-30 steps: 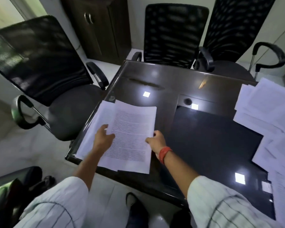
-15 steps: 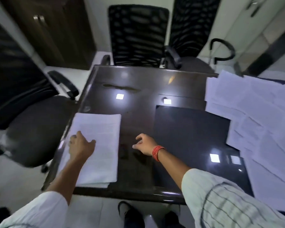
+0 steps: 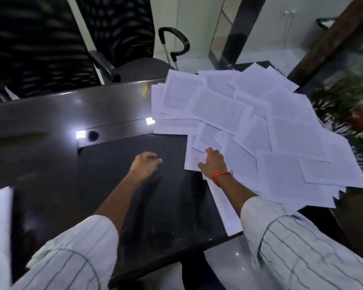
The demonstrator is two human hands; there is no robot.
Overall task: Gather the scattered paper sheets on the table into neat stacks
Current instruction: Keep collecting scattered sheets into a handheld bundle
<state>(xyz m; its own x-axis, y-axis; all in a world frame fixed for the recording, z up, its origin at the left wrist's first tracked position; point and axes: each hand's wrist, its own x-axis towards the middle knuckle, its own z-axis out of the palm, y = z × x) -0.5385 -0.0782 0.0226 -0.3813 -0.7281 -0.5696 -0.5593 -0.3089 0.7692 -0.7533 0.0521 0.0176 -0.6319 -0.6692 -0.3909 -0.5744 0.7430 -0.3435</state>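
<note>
Scattered paper sheets point(image 3: 260, 126) are spread at two o'clock on the tabletop point(image 3: 50, 114); the right hand point(image 3: 213, 162) is laid open on the nearest sheet to draw it in, while the left hand point(image 3: 145, 163) is held loosely curled, empty.

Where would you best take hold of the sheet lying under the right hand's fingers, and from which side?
Probably its free left edge, approached from the bare table side. That sheet lies flat at the left margin of the scattered pile, its edge uncovered, while other sheets overlap its right part. The right hand already rests there; the left hand hovers nearby, empty.
</note>
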